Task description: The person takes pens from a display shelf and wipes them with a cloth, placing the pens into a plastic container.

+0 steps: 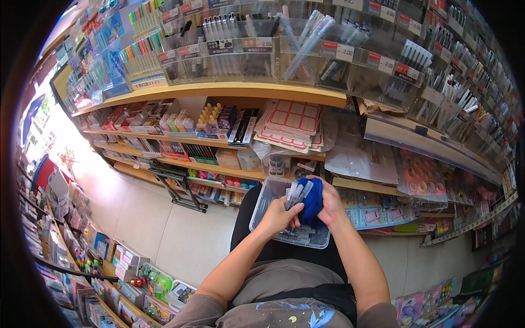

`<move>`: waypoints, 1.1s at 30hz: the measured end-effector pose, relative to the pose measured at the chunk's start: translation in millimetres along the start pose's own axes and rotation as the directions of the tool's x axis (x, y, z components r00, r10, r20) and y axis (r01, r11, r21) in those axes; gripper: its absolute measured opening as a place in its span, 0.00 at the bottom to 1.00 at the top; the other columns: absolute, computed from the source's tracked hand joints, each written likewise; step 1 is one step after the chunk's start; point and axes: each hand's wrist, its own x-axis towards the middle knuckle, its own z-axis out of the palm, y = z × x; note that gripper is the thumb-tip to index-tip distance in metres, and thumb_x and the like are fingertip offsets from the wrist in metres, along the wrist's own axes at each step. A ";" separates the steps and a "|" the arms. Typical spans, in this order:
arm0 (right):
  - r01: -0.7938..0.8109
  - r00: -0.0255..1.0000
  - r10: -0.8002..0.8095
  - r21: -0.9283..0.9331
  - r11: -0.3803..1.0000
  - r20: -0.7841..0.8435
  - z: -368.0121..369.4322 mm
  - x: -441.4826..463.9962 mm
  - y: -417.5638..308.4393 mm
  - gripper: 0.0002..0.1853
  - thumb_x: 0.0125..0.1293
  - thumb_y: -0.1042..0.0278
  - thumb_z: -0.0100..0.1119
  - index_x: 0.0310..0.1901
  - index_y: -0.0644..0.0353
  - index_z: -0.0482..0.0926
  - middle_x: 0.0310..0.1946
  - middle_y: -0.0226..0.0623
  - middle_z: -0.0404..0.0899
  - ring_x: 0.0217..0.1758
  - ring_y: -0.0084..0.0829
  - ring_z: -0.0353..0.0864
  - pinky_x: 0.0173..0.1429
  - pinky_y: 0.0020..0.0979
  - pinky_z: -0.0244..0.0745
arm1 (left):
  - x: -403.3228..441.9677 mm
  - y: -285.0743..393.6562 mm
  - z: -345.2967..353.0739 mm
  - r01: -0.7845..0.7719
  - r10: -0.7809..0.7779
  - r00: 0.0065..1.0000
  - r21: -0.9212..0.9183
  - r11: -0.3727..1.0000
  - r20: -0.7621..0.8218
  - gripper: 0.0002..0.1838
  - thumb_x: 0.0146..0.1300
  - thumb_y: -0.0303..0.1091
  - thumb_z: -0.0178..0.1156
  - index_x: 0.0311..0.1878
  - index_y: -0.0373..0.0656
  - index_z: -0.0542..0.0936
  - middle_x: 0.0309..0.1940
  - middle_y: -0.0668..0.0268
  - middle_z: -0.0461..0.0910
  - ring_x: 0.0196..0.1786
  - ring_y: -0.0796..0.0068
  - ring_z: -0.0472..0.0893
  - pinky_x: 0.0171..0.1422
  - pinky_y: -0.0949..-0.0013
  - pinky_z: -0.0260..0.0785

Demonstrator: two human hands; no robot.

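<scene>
My left hand [277,217] is closed around a bundle of pale, clear-looking pens [296,192], their ends pointing up and away from me. Pressed against the bundle is a blue cloth [312,203], which my right hand [330,203] grips from the right side. Both hands are over a clear plastic box [258,212] resting on my lap. More small clear items [302,236] lie in the bottom of the box, too small to name for certain. The hands and cloth hide part of the box's inside.
Clear acrylic pen racks [229,52] with price tags run along the wooden shelf ahead. Below are shelves with boxed goods and red-framed label sheets [287,123]. A black folding stand [180,183] is on the tiled floor [186,229] to the left. Merchandise racks [117,292] stand at lower left.
</scene>
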 end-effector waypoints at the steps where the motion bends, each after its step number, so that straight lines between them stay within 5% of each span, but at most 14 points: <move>1: 0.004 0.999 -0.002 -0.042 0.999 0.035 1.2 -0.7 -0.3 0.11 0.62 0.73 0.53 0.46 0.61 0.72 0.40 0.37 0.78 0.41 0.28 0.79 0.47 0.28 0.75 | 0.0 0.3 0.1 -0.003 0.003 1.000 -0.011 1.000 -0.011 0.09 0.64 0.33 0.55 0.35 0.36 0.72 0.17 0.65 0.75 0.18 0.79 0.74 0.22 0.78 0.65; 10: 0.019 0.998 0.004 -0.372 0.928 0.063 13.0 -5.9 7.2 0.14 0.59 0.83 0.49 0.47 0.64 0.68 0.40 0.36 0.76 0.42 0.22 0.74 0.46 0.22 0.69 | -1.7 -4.9 0.6 -0.039 0.038 0.996 -0.016 0.999 -0.084 0.09 0.64 0.33 0.54 0.36 0.35 0.73 0.17 0.65 0.75 0.18 0.79 0.74 0.24 0.78 0.65; 15: 0.157 0.984 -0.171 -0.214 0.964 -0.049 5.6 0.3 10.1 0.13 0.60 0.80 0.50 0.48 0.64 0.67 0.40 0.36 0.75 0.42 0.23 0.74 0.49 0.22 0.68 | 2.2 -1.5 -0.2 -0.035 0.025 0.993 -0.076 0.996 -0.119 0.12 0.65 0.35 0.54 0.39 0.32 0.72 0.20 0.63 0.76 0.19 0.79 0.75 0.24 0.78 0.68; 20: 0.205 0.976 -0.217 -0.265 0.942 -0.018 4.5 1.8 11.7 0.12 0.63 0.75 0.51 0.48 0.63 0.64 0.40 0.37 0.75 0.44 0.24 0.75 0.51 0.23 0.68 | 9.1 -7.0 -4.7 -0.092 0.046 0.976 -0.213 0.973 -0.211 0.15 0.65 0.36 0.54 0.42 0.30 0.74 0.22 0.65 0.76 0.21 0.80 0.75 0.25 0.78 0.67; 28: 0.112 0.987 -0.012 -0.629 0.769 0.161 6.8 -5.2 26.6 0.11 0.64 0.79 0.45 0.47 0.61 0.59 0.33 0.37 0.74 0.35 0.19 0.73 0.40 0.20 0.67 | 1.9 -1.3 -7.4 -0.205 0.126 0.916 -0.174 0.963 -0.380 0.11 0.63 0.35 0.56 0.37 0.34 0.78 0.19 0.71 0.73 0.17 0.85 0.69 0.22 0.80 0.59; 33: 0.115 0.978 0.020 -0.613 0.782 0.208 3.8 -4.9 29.7 0.11 0.64 0.78 0.46 0.46 0.62 0.60 0.31 0.33 0.71 0.34 0.17 0.69 0.39 0.20 0.65 | 0.7 -2.4 -5.4 -0.296 0.215 0.901 -0.173 0.939 -0.376 0.10 0.63 0.33 0.55 0.36 0.35 0.78 0.17 0.73 0.71 0.17 0.86 0.66 0.22 0.81 0.56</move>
